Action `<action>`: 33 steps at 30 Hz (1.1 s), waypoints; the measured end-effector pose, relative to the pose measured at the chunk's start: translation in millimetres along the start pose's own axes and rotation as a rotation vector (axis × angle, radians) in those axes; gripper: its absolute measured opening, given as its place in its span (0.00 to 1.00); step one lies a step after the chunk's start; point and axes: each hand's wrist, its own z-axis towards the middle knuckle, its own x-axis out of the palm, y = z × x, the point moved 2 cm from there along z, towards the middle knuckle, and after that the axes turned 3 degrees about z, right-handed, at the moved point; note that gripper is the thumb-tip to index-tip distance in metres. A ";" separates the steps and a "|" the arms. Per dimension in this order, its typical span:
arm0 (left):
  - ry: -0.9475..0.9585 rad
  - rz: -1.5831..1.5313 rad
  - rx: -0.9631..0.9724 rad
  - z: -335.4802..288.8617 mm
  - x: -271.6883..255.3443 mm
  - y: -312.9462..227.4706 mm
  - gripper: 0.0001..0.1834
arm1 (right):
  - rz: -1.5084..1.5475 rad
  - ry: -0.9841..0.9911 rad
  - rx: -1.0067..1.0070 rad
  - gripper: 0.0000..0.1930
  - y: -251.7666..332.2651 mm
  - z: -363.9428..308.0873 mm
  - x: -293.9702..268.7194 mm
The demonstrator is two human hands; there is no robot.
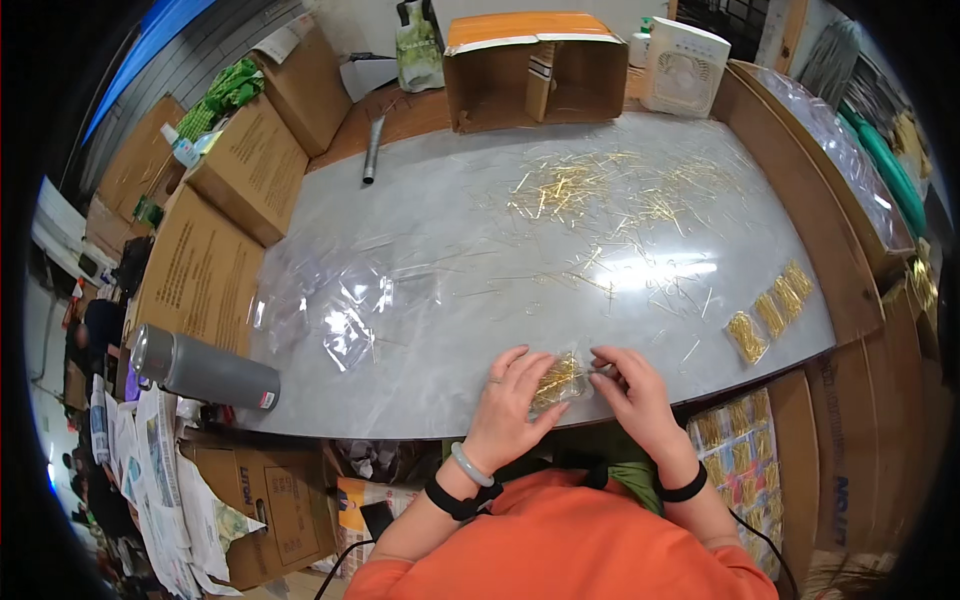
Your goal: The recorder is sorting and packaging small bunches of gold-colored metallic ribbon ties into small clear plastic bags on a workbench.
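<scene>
A small clear plastic bag full of thin gold-coloured metal pins lies near the table's front edge. My left hand grips its left side, fingers over the top and thumb along the lower edge. At the bag's right end, my right hand has thumb and fingertips pinched together on its clear edge. Beyond the hands, loose gold pins are scattered in a heap across the far middle and right of the table. Several filled bags lie in a row to the right. Flat clear plastic bags are spread at the left.
A grey bottle lies at the table's left front corner. Cardboard boxes wall the left side, and a cardboard edge borders the right. An open box, a small white fan and a dark tube are at the back.
</scene>
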 end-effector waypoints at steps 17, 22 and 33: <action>-0.009 0.051 0.017 -0.1 0.7 -2.1 0.30 | 0.114 -0.154 0.044 0.14 -0.1 -1.2 9.4; 0.031 0.121 0.064 -1.2 3.2 -1.9 0.27 | -0.011 -0.084 -0.022 0.11 2.3 23.8 6.7; 0.019 0.048 0.022 -2.3 2.4 -3.4 0.29 | 0.165 0.077 0.116 0.06 13.9 2.8 -6.2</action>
